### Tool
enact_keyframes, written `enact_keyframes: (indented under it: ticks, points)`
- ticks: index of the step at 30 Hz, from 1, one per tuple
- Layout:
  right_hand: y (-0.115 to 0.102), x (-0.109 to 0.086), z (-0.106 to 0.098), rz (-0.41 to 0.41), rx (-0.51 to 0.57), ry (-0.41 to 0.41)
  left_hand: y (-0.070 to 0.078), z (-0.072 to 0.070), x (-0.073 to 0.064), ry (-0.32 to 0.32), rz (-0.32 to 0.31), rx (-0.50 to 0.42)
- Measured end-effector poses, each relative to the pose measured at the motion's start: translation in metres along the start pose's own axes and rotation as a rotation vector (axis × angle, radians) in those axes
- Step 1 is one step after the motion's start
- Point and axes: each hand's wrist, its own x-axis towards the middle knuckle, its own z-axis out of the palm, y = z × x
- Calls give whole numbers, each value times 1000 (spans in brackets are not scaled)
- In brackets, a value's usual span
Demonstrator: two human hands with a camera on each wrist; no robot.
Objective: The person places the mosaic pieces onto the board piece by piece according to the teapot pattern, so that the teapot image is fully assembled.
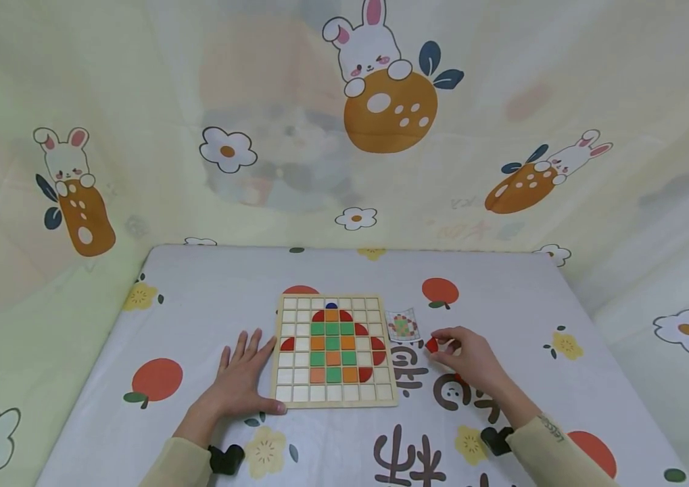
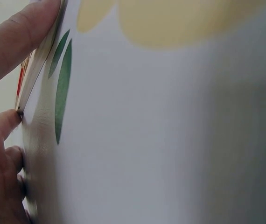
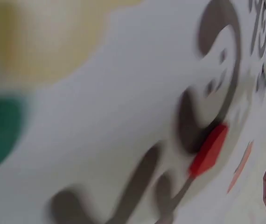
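My left hand lies at the left side of a wooden grid board, fingers straight and spread. Its thumb and index fingertip touch the board's edge in the left wrist view. On the board sit green squares, orange squares, red rounded pieces and a small blue piece at the top. To the right of the board, my right hand pinches a red rounded tile between thumb and fingertips. Another red tile lies on the cloth below that hand.
A small pattern card with a similar coloured picture lies against the board's right edge. The white tablecloth carries printed fruit, flowers and dark lettering. Rabbit-printed curtains rise behind and at both sides.
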Motion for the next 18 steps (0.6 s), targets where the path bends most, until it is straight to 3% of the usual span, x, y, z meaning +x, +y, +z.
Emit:
enact_keyframes:
  ticks: [10, 18]
  points:
    - [-46, 25, 26, -94, 36, -50, -2, 1, 0, -1, -1, -3]
    - [-78, 41, 50, -94, 71, -122, -4, 3, 1, 1, -11, 13]
